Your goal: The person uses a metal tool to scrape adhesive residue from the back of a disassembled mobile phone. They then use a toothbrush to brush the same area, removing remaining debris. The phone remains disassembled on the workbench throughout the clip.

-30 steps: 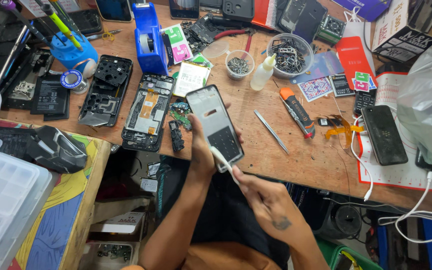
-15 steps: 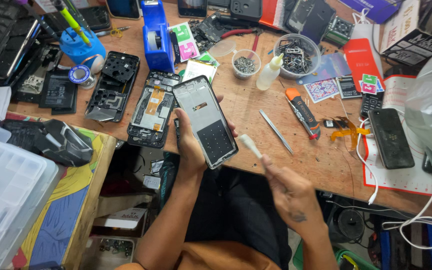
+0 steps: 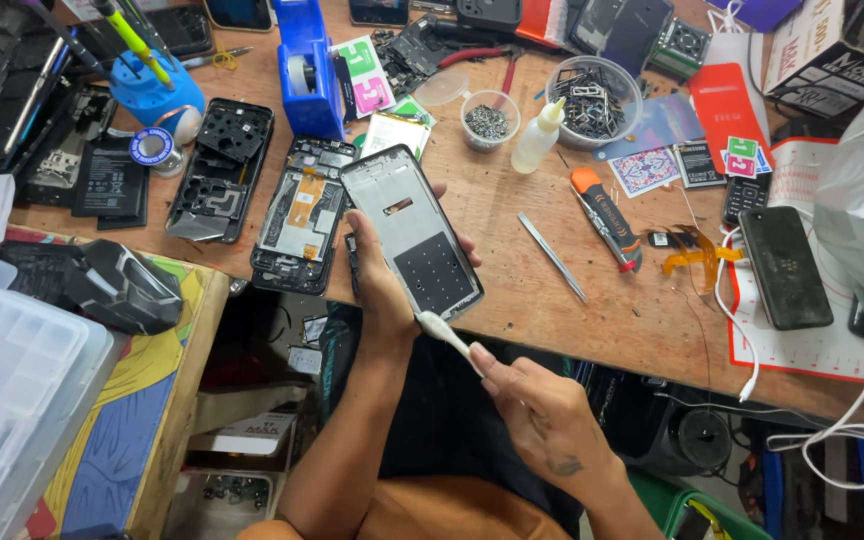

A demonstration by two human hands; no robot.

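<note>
The left hand grips the phone frame above the table edge; the right hand holds a toothbrush at its lower corner. Hard brushing could slip the frame loose.

Matt grey metal phone frame, white plastic toothbrush, scuffed wooden bench

A blue tape dispenser, orange-black screwdriver and metal tweezers lie on the wooden bench.
</note>
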